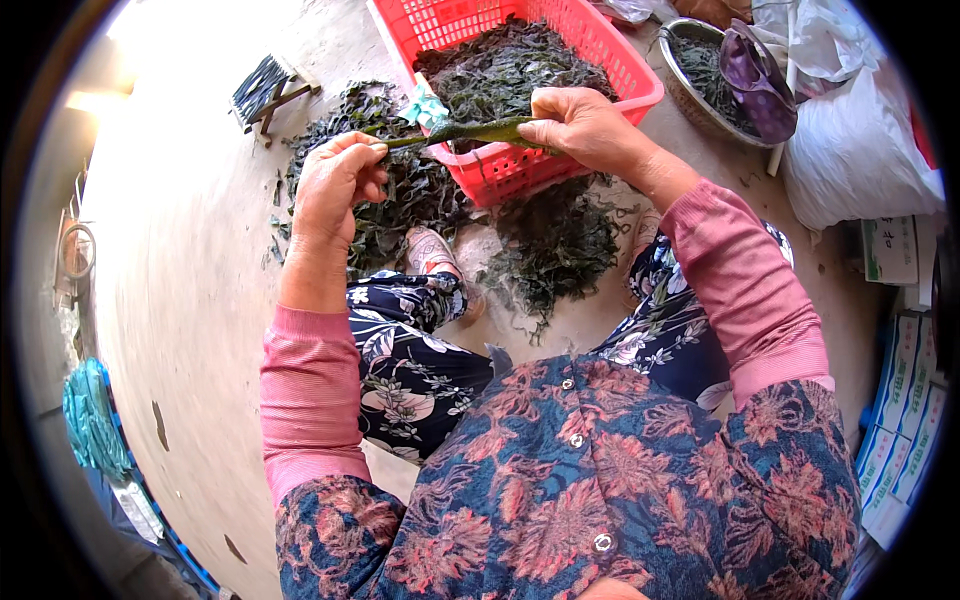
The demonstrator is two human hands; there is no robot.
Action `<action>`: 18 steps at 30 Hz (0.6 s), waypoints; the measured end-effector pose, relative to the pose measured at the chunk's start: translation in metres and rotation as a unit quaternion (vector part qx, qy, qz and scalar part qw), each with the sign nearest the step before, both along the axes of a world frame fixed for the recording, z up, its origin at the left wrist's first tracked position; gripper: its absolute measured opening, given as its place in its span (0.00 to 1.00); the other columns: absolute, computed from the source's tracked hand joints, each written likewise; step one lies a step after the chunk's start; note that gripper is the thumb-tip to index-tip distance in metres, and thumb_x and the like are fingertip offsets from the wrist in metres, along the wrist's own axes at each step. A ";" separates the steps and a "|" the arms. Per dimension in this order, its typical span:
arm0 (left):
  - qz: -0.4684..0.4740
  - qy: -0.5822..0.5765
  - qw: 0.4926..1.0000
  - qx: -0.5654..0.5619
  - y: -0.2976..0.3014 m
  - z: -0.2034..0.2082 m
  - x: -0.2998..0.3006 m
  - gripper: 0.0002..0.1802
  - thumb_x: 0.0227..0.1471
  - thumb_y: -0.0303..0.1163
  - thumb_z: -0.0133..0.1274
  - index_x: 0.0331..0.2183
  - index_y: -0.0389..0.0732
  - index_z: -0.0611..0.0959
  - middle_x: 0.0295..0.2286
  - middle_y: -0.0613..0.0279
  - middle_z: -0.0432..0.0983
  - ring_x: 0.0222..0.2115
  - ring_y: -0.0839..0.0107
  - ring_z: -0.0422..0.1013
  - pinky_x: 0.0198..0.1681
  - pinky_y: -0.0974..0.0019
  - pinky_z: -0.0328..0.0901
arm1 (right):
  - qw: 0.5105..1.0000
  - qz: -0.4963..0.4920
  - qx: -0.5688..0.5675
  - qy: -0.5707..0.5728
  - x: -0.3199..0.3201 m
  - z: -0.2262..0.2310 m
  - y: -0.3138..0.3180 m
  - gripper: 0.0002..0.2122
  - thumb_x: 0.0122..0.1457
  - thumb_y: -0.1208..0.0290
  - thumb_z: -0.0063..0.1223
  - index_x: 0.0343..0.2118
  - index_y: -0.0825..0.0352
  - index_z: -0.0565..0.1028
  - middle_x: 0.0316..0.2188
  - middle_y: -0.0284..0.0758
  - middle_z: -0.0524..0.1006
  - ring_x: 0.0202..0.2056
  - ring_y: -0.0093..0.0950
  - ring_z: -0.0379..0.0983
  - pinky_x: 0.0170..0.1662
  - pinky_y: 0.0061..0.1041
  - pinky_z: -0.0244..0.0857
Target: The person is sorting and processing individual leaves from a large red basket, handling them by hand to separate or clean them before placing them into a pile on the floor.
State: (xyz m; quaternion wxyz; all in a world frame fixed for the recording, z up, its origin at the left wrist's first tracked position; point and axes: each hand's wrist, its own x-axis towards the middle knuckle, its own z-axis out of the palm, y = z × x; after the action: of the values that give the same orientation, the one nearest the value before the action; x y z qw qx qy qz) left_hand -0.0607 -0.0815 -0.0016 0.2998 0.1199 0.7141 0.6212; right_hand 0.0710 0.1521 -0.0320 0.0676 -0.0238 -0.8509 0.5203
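Note:
A dark green strip of seaweed (470, 131) is stretched sideways between my two hands, over the near edge of a red plastic basket (632, 75). My left hand (338, 180) pinches its narrow end between thumb and fingers. At the wider end, my right hand (590, 128) grips it, fingers closed. Inside the basket lies a heap of dark seaweed (510, 65). A pale turquoise bow or ribbon (425, 106) shows at the basket's left corner, just behind the strip.
Loose seaweed (395, 205) spreads on the floor left of the basket; another pile (555, 245) lies between my feet. A small folding stool (268, 95) stands at the far left. On the right are a round basin (690, 75), a white sack (850, 150) and stacked boxes (905, 410).

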 end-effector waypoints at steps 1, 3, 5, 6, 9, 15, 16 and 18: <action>0.012 0.006 1.000 -0.024 -0.004 -0.004 -0.004 0.03 0.42 0.26 0.49 0.23 0.38 0.76 0.13 0.65 0.68 0.08 0.81 0.62 0.13 0.79 0.60 | 1.000 -0.012 0.027 0.008 -0.003 -0.004 -0.002 0.13 0.51 0.72 0.51 0.16 0.67 0.61 0.14 0.23 0.57 0.20 0.14 0.52 0.22 0.17 0.50; 0.011 0.039 0.995 -0.091 -0.008 -0.014 -0.012 0.02 0.43 0.27 0.49 0.23 0.40 0.76 0.14 0.68 0.68 0.09 0.83 0.60 0.13 0.80 0.59 | 0.994 -0.039 0.101 0.001 -0.009 -0.012 -0.009 0.10 0.49 0.66 0.53 0.18 0.66 0.67 0.13 0.34 0.67 0.17 0.25 0.63 0.22 0.27 0.56; 0.019 0.078 0.989 -0.124 -0.010 -0.023 -0.017 0.02 0.43 0.27 0.49 0.22 0.40 0.76 0.13 0.68 0.68 0.09 0.83 0.60 0.12 0.80 0.58 | 0.978 -0.052 0.202 0.011 -0.014 -0.013 -0.017 0.08 0.49 0.65 0.49 0.23 0.63 0.69 0.16 0.37 0.71 0.21 0.34 0.69 0.24 0.30 0.59; 0.030 0.114 0.979 -0.168 -0.010 -0.028 -0.020 0.03 0.43 0.28 0.49 0.23 0.39 0.76 0.13 0.68 0.67 0.09 0.83 0.59 0.12 0.80 0.56 | 0.969 -0.052 0.240 0.025 -0.018 -0.015 -0.022 0.06 0.49 0.66 0.48 0.24 0.63 0.69 0.17 0.37 0.72 0.23 0.35 0.70 0.25 0.31 0.60; 0.035 0.195 0.938 -0.284 -0.020 -0.056 -0.036 0.06 0.40 0.30 0.50 0.23 0.37 0.78 0.15 0.63 0.71 0.11 0.79 0.64 0.17 0.75 0.61 | 0.935 -0.039 0.348 0.061 -0.033 -0.028 -0.036 0.04 0.49 0.70 0.45 0.26 0.63 0.68 0.18 0.39 0.73 0.25 0.38 0.72 0.28 0.34 0.61; -0.083 0.367 0.760 -0.529 -0.005 -0.076 -0.030 0.10 0.39 0.31 0.46 0.27 0.47 0.80 0.29 0.54 0.74 0.33 0.57 0.71 0.38 0.61 0.64 | 0.903 0.057 0.427 0.000 -0.039 -0.046 -0.040 0.06 0.46 0.74 0.42 0.25 0.63 0.73 0.22 0.40 0.75 0.29 0.37 0.73 0.33 0.36 0.63; -0.093 0.372 0.756 -0.531 -0.003 -0.078 -0.029 0.11 0.39 0.30 0.45 0.27 0.46 0.80 0.29 0.53 0.74 0.33 0.56 0.71 0.38 0.61 0.64 | 0.911 0.074 0.404 -0.038 -0.038 -0.045 -0.042 0.06 0.43 0.74 0.44 0.24 0.63 0.74 0.23 0.40 0.75 0.30 0.37 0.73 0.35 0.35 0.64; -0.097 0.375 0.747 -0.541 -0.004 -0.080 -0.028 0.11 0.38 0.29 0.45 0.27 0.44 0.80 0.30 0.52 0.74 0.33 0.56 0.71 0.38 0.61 0.65 | 0.911 0.105 0.389 -0.083 -0.039 -0.035 -0.045 0.07 0.41 0.74 0.46 0.25 0.62 0.75 0.24 0.40 0.75 0.31 0.37 0.72 0.35 0.34 0.64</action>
State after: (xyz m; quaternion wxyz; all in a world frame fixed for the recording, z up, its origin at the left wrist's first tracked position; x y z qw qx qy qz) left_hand -0.0886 -0.0858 -0.0813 0.0816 0.2297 0.9698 0.0036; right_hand 0.0321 0.1073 -0.0672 -0.0541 0.0513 -0.9861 0.1482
